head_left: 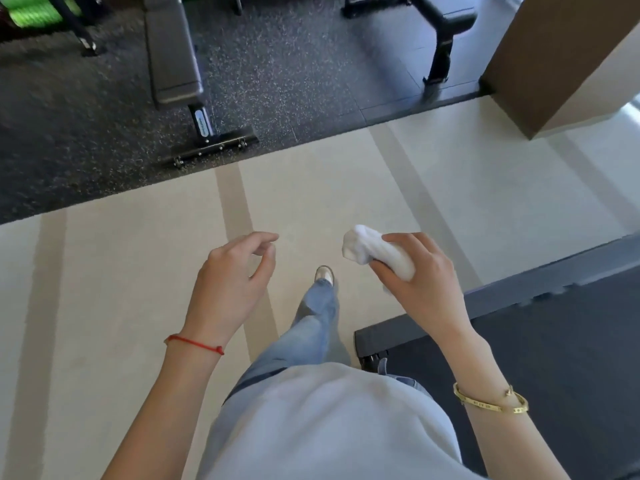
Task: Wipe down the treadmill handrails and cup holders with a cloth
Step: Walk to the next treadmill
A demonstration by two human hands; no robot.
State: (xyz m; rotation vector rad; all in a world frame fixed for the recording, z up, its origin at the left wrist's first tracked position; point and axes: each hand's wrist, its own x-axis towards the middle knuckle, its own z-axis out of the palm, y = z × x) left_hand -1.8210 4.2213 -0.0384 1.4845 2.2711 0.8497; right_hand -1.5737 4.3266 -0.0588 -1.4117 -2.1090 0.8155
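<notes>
Two hands were in view and one cloth. The right hand (420, 271) gripped the white cloth (375, 252), fingers and thumb curled round its bunched middle, with a wad sticking out past the fingertips toward the left hand. The left hand (233, 280) held nothing; its fingers hung loosely curled, thumb and forefinger apart. One red string (194, 344) circled the left wrist and one gold bangle (491, 403) the right.

Below the hands were a grey shirt (322, 424) and blue jeans (311, 327), and one shoe (325, 274) showed on the floor between the two hands, just under the fingertips.

Beneath the right hand and wrist lay the dark rear end of the treadmill (554, 334); its handrails and cup holders were out of view.

The floor (138, 271) under the fingers was pale, crossed by darker stripes. Beyond the fingertips it met speckled black rubber matting (277, 81). On the matting stood two benches: one (173, 50) ahead of the left hand with its foot bar nearest, another (446, 26) farther off ahead of the right hand. Something bright green (27, 15) sat at the far left. A brown pillar (561, 57) rose at the far right.
</notes>
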